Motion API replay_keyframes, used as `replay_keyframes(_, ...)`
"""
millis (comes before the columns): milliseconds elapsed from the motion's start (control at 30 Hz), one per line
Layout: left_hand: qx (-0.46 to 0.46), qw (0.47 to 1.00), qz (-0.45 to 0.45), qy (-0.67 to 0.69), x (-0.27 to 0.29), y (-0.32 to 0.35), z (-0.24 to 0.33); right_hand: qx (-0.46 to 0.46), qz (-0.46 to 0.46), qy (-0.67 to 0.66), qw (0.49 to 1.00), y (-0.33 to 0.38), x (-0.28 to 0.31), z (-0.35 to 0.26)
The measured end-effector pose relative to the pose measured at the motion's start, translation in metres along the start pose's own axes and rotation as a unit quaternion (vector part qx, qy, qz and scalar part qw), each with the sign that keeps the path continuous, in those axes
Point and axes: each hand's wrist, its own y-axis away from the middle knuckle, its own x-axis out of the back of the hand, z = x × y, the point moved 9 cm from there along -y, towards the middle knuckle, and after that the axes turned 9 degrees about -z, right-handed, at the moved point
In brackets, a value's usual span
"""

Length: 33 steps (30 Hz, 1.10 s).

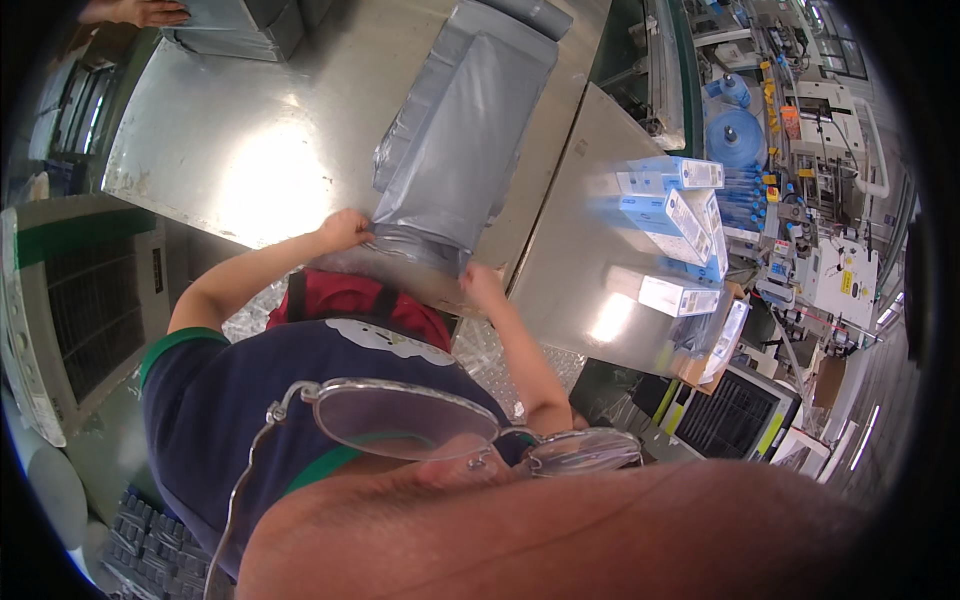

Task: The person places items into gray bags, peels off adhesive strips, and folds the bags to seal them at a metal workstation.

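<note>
A long grey plastic bag (460, 150) lies stretched across the metal table in front of me, with its near end gathered at the table's edge. My left hand (347, 230) is closed in a pinch on the left corner of that end. At the opposite corner, my right hand (484, 288) has its fingers closed on the bag's edge. Part of the bag's near end looks crumpled and slightly blurred. A rolled grey piece (530, 15) of similar plastic shows at the far end.
A co-worker's hand (150, 12) rests by a grey wrapped package (235, 28) at the far left. Blue and white cartons (665, 215) stand on the right-hand metal table (570, 270). Machinery with blue film rolls (737, 138) is beyond. A dark-grilled unit (90, 290) stands at left.
</note>
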Motion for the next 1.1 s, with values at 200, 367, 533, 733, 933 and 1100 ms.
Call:
replay_keyframes(200,0.115,0.984,0.056,0.127,-0.010,0.037,-0.031,0.000,0.009,-0.041,0.999,0.030,0.003,-0.086)
replay_keyframes(367,0.028,0.922,0.032,0.384,-0.024,0.040,-0.022,0.214,0.151,-0.276,0.925,-0.031,-0.002,-0.168)
replay_keyframes(533,0.046,0.910,0.000,0.412,-0.041,0.034,-0.035,0.161,0.160,-0.351,0.909,-0.044,-0.023,-0.136)
replay_keyframes(733,0.047,0.998,0.031,0.029,0.002,0.045,-0.022,0.001,0.038,0.175,0.984,0.136,-0.101,0.043)
replay_keyframes(933,-0.356,0.829,0.047,-0.428,0.012,0.033,0.077,0.185,0.118,0.287,0.933,0.062,0.027,-0.046)
replay_keyframes(1100,-0.333,0.921,0.027,-0.203,0.037,-0.002,0.062,0.283,0.126,0.303,0.901,0.008,0.049,-0.046)
